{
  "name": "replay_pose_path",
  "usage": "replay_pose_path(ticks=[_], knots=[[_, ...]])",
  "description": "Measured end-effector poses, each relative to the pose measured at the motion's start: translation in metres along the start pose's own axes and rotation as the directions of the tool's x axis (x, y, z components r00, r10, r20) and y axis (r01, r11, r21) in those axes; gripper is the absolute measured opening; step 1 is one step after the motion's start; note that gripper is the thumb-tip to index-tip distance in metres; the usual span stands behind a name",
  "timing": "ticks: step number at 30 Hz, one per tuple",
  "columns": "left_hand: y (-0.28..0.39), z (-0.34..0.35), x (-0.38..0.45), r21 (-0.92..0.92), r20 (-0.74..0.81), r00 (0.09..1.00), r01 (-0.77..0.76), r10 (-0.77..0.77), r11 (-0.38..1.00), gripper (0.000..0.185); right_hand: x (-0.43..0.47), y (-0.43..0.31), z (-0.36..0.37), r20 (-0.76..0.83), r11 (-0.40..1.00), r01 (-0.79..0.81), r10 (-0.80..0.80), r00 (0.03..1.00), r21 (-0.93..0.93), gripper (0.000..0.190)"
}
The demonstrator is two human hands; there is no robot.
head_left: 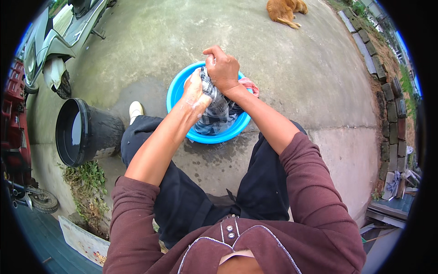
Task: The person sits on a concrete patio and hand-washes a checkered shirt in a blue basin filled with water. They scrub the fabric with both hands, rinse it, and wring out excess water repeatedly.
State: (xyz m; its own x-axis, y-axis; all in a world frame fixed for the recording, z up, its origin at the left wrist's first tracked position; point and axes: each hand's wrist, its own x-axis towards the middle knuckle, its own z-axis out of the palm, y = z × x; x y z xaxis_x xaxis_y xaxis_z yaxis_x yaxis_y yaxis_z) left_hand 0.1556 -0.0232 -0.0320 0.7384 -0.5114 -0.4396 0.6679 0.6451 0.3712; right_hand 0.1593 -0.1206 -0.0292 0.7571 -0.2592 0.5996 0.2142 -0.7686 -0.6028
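A bright blue plastic basin (pixel 173 91) stands on the concrete between my feet. In it lies a wet black, grey and white plaid cloth (pixel 216 114), one end of it raised between my hands above the basin. My left hand (pixel 195 86), with suds on palm and wrist, grips the cloth from the left. My right hand (pixel 222 68), its fingers curled, is closed on the cloth's upper end. A red-and-white cloth (pixel 250 84) hangs over the basin's right rim, beside darker fabric partly hidden under my right forearm.
Left of my leg stands a black bucket (pixel 102 132) with water in it. A scooter (pixel 58 51) is parked at upper left, near a red vehicle (pixel 17 113). A tan dog (pixel 282 10) lies at the top. Stacked bricks (pixel 388 113) line the right edge.
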Motion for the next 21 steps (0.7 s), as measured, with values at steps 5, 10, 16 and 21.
replay_pose_path(ticks=[5,10,16,21], knots=[[0.035,-0.053,0.014,0.121,0.597,0.782,0.132,-0.178,0.984,0.024,-0.042,-0.07,-0.02,0.005,0.941,0.205,-0.214,0.977,0.269,0.012],[0.003,0.009,-0.009,-0.026,-0.025,0.998,0.062,-0.062,0.998,0.032,-0.002,0.002,-0.013,0.022,0.998,-0.063,0.063,0.998,0.026,0.017],[0.047,0.001,-0.011,0.104,-0.056,0.998,-0.028,0.034,0.994,0.047,0.011,0.015,-0.014,0.545,0.53,-0.632,0.335,0.769,0.565,0.02],[0.061,-0.002,-0.017,0.311,-0.014,0.981,-0.177,0.191,0.934,0.057,0.024,-0.004,-0.052,0.756,0.207,-0.845,0.38,0.533,0.492,0.032]])
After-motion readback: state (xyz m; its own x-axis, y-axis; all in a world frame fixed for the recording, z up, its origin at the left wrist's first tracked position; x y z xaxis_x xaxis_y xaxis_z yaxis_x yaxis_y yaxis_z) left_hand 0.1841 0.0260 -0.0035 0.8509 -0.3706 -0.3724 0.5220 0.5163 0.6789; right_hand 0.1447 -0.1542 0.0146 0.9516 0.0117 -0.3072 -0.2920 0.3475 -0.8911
